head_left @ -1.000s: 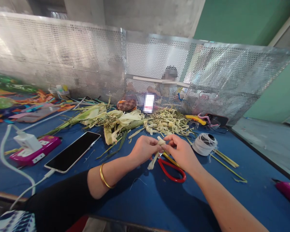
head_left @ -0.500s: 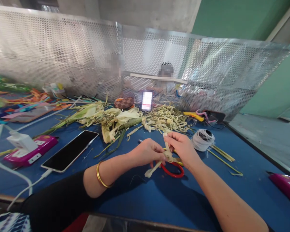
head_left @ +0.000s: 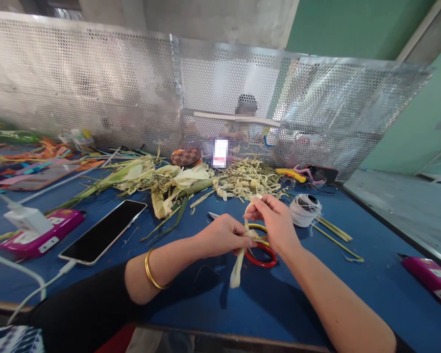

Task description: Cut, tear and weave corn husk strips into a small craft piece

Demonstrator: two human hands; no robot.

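A pale strip of corn husk (head_left: 235,272) is folded or looped between my two hands, above the blue table. My left hand (head_left: 226,235) pinches its middle, and one tail hangs down below the fingers. My right hand (head_left: 274,218) grips the upper end, fingers closed near the top of the strip. Behind and beneath the hands lie scissors (head_left: 261,264) with red and yellow handles; their blade tip shows left of the fingers. Whether the husk forms a knot is partly hidden by my left fingers.
Corn husks (head_left: 169,184) and a heap of knotted husk strips (head_left: 252,179) lie at the back. White string on a spool (head_left: 305,211) stands at right, beside thin stalks (head_left: 334,230). A phone (head_left: 105,231) and a purple power strip (head_left: 47,230) are at left. A perforated metal screen (head_left: 132,88) stands behind.
The husk's lower tail has swung from pointing left to hanging nearly straight down. My right hand has shifted slightly up and left along the strip. The view has turned a little.
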